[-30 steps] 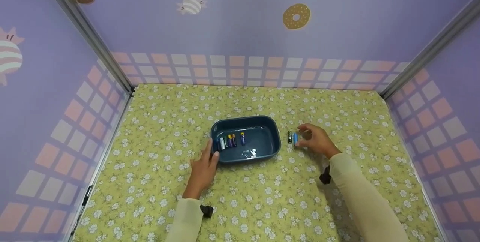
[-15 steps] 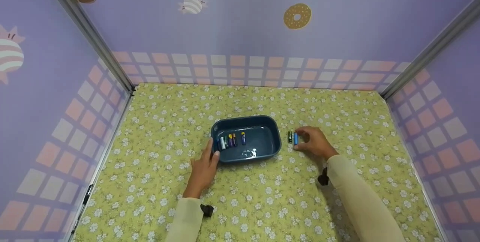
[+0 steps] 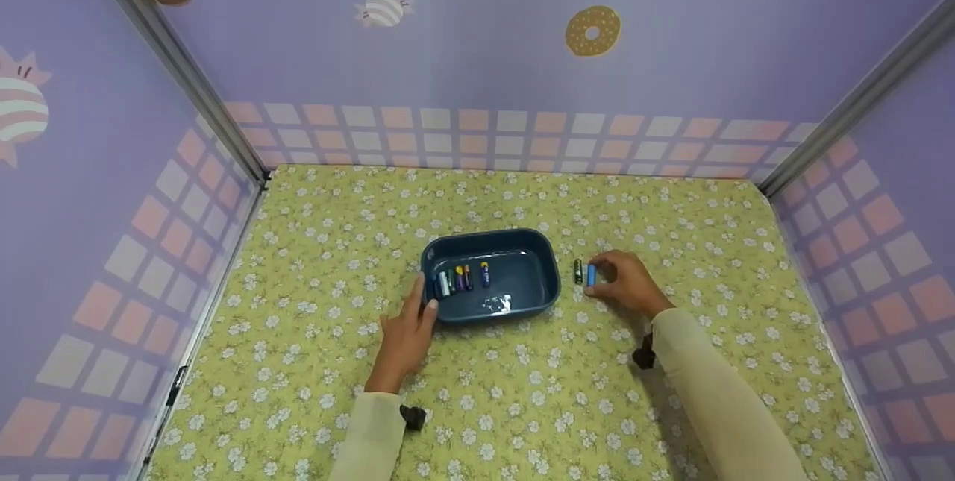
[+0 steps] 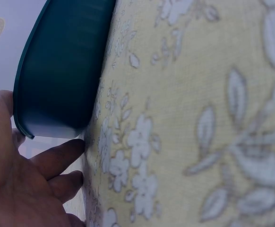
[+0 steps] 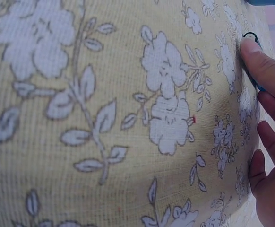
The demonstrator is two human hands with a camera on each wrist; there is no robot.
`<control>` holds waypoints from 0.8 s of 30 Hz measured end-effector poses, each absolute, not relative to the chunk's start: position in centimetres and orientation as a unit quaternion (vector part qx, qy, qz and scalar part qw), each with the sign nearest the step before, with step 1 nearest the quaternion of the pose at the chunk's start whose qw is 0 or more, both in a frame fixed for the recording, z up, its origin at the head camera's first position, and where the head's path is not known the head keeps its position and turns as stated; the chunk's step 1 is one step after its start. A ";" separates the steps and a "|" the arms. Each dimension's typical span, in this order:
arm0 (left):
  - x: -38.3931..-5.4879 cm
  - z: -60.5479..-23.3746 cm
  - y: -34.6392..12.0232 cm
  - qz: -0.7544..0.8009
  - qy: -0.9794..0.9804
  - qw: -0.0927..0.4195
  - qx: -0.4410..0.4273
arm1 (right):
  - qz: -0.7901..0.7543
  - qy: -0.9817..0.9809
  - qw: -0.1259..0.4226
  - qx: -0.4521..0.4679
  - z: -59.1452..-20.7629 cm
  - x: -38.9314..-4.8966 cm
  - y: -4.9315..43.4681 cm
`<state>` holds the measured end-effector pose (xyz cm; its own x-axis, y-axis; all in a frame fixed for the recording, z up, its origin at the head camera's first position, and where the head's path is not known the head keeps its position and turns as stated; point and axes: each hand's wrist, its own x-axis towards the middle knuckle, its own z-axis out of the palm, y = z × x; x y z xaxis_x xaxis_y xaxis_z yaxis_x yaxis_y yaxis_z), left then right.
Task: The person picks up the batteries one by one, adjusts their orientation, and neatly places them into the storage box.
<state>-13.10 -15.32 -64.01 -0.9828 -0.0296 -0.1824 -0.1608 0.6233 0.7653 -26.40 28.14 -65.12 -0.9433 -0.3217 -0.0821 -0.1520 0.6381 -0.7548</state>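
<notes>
A dark blue plastic tub (image 3: pixel 515 309) stands on the flowered cloth. My left hand (image 3: pixel 404 339) rests against its left end, fingers mostly extended and thumb at the near-left corner; in the left wrist view the fingers reach down beside the tub wall (image 4: pixel 62 71). To the right of the tub, my right hand (image 3: pixel 629 285) pinches a blue cylindrical battery (image 3: pixel 592 275) between thumb and a finger at its two ends. The battery still lies on the cloth. Just left of it lies a dark battery (image 3: pixel 578 272), apart from the hand.
Inside the tub, several batteries lie side by side toward the left, among them a silver-white one (image 3: pixel 445 284). A purple battery with a yellow end (image 3: pixel 486 274) lies a little apart there. Purple patterned walls (image 3: pixel 485 56) enclose the table at the back and sides.
The right hand's fingers have come together onto the ends of the blue battery. That battery has shifted slightly right, away from the dark one. The left hand keeps its place at the tub.
</notes>
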 end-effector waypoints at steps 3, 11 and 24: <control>-13.1 -64.1 -15.3 0.430 0.898 0.078 -0.053 | -0.406 0.899 0.107 -0.127 -65.0 -26.3 28.2; -13.2 -64.3 -15.3 0.441 0.892 0.082 -0.056 | -0.424 0.890 0.123 -0.112 -63.8 -26.0 28.0; -13.3 -64.3 -15.3 0.436 0.894 0.078 -0.059 | -0.408 0.898 0.097 -0.132 -61.7 -26.1 27.0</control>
<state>-13.29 -15.27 -64.30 -0.9811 -0.0373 -0.1899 -0.1726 0.6121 0.7717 -26.12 26.99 -61.67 -0.9466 -0.3154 -0.0666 -0.1570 0.6317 -0.7592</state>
